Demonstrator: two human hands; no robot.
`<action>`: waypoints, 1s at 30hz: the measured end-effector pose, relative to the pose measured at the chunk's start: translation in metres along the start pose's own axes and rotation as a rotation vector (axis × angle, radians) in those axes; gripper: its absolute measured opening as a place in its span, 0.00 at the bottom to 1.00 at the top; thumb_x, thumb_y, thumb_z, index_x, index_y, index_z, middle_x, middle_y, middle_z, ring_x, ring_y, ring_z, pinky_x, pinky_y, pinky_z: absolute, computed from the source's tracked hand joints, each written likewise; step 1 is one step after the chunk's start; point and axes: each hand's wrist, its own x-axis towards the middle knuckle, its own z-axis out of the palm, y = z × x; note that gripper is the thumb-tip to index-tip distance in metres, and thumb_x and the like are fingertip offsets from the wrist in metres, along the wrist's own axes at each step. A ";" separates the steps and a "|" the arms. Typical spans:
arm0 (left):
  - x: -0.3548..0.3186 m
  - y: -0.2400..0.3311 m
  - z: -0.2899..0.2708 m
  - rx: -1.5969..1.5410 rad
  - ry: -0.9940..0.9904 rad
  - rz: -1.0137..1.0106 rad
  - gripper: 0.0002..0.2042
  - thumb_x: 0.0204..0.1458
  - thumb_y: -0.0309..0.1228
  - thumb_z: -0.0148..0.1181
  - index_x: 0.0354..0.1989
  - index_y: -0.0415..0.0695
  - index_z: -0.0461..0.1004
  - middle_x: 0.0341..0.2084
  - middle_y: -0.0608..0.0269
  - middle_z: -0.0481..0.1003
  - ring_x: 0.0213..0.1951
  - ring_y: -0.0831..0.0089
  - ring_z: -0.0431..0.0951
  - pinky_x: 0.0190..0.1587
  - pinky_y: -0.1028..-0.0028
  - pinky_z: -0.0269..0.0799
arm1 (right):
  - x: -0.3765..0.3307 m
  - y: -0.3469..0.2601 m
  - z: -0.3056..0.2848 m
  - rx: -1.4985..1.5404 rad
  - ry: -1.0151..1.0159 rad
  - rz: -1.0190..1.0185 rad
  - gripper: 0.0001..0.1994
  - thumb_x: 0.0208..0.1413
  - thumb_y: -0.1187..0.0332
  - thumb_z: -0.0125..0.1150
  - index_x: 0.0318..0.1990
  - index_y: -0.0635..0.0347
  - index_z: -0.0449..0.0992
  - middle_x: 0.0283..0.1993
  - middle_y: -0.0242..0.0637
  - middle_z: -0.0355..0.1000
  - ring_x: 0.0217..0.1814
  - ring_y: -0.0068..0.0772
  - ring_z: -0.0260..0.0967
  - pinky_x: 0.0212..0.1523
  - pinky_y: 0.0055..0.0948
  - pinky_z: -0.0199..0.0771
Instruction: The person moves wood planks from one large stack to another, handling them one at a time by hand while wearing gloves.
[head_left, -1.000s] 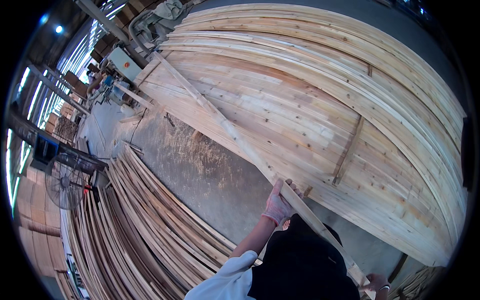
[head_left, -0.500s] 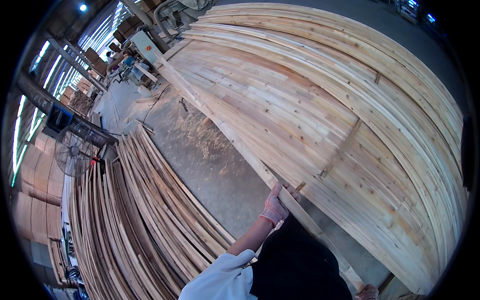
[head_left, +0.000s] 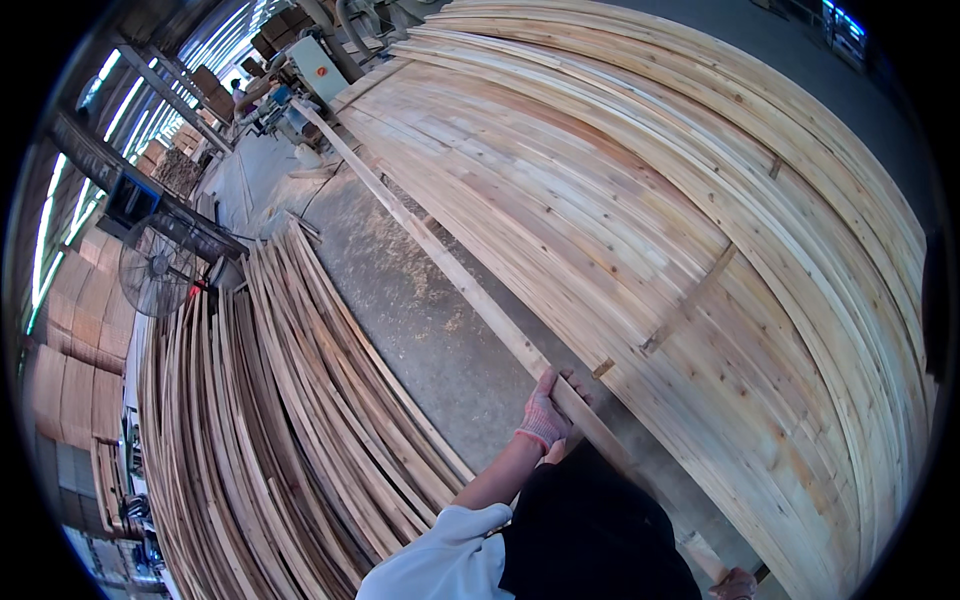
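A long, narrow wooden strip runs slantwise from the lower right toward the far left, beyond the near part of the stack. My left hand, in a pale knitted glove with a reddish palm, is wrapped round it at mid-picture, thumb on top. At the lower edge my right hand is closed on the strip's near end; its fingers show only in part. The strip hangs over the floor, along the left side of a broad stack of wooden boards with loose strips on top.
To my left lies a large pile of long wooden strips. Sawdust covers the concrete floor between pile and stack. A standing fan, a machine with a pale cabinet and a person are farther off.
The strip's far part has swung left, away from the stack's edge, and floor now shows between them. Both hands keep their hold. The view has shifted slightly.
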 end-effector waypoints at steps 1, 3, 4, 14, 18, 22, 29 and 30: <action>0.003 0.004 -0.003 -0.034 -0.026 -0.009 0.16 0.56 0.44 0.55 0.41 0.44 0.70 0.31 0.58 0.72 0.35 0.58 0.73 0.49 0.53 0.70 | 0.004 0.000 0.002 -0.021 0.020 -0.021 0.25 0.35 0.47 0.72 0.38 0.53 0.75 0.44 0.44 0.76 0.49 0.44 0.73 0.48 0.41 0.72; 0.008 0.010 -0.008 0.060 0.021 0.035 0.16 0.57 0.44 0.54 0.42 0.44 0.70 0.34 0.57 0.74 0.38 0.57 0.73 0.50 0.52 0.69 | 0.017 -0.003 0.002 -0.012 0.062 -0.091 0.25 0.40 0.45 0.68 0.37 0.56 0.76 0.44 0.47 0.75 0.49 0.47 0.73 0.49 0.41 0.72; 0.008 0.013 -0.011 0.109 0.049 0.059 0.16 0.58 0.44 0.53 0.42 0.43 0.71 0.36 0.57 0.74 0.39 0.56 0.74 0.51 0.52 0.69 | 0.017 -0.014 -0.004 0.018 0.080 -0.143 0.25 0.43 0.43 0.65 0.37 0.57 0.76 0.44 0.48 0.75 0.49 0.48 0.72 0.49 0.41 0.72; -0.009 -0.008 -0.055 0.186 0.009 -0.358 0.21 0.56 0.44 0.57 0.52 0.44 0.70 0.47 0.56 0.75 0.52 0.59 0.73 0.59 0.58 0.64 | 0.003 -0.302 -0.132 -0.066 0.112 -0.402 0.28 0.39 0.40 0.65 0.42 0.51 0.77 0.39 0.44 0.77 0.44 0.48 0.75 0.48 0.42 0.72; -0.017 -0.047 -0.078 0.481 0.030 -0.366 0.20 0.56 0.42 0.57 0.52 0.43 0.70 0.47 0.55 0.74 0.53 0.59 0.72 0.59 0.56 0.64 | -0.033 -0.382 -0.180 0.103 0.118 -0.667 0.30 0.41 0.45 0.64 0.50 0.53 0.73 0.45 0.47 0.75 0.47 0.48 0.73 0.47 0.43 0.73; -0.010 -0.069 -0.098 0.320 -0.031 -0.303 0.20 0.55 0.41 0.59 0.51 0.42 0.70 0.47 0.53 0.74 0.53 0.57 0.71 0.60 0.55 0.64 | -0.041 -0.393 -0.181 0.348 0.218 -0.874 0.28 0.45 0.44 0.62 0.50 0.51 0.72 0.44 0.44 0.75 0.45 0.47 0.74 0.47 0.41 0.73; -0.001 -0.003 -0.050 0.206 0.062 -0.118 0.17 0.56 0.42 0.58 0.47 0.43 0.71 0.45 0.55 0.75 0.50 0.57 0.74 0.58 0.53 0.67 | 0.014 -0.207 -0.121 0.272 0.219 -0.435 0.24 0.53 0.43 0.54 0.47 0.52 0.77 0.37 0.48 0.76 0.44 0.51 0.73 0.46 0.45 0.71; -0.001 0.004 -0.046 0.200 0.048 -0.100 0.17 0.55 0.42 0.58 0.46 0.44 0.71 0.45 0.56 0.75 0.50 0.58 0.74 0.58 0.53 0.67 | 0.017 -0.163 -0.107 0.219 0.245 -0.398 0.25 0.52 0.41 0.52 0.41 0.54 0.79 0.38 0.50 0.76 0.44 0.52 0.73 0.46 0.46 0.70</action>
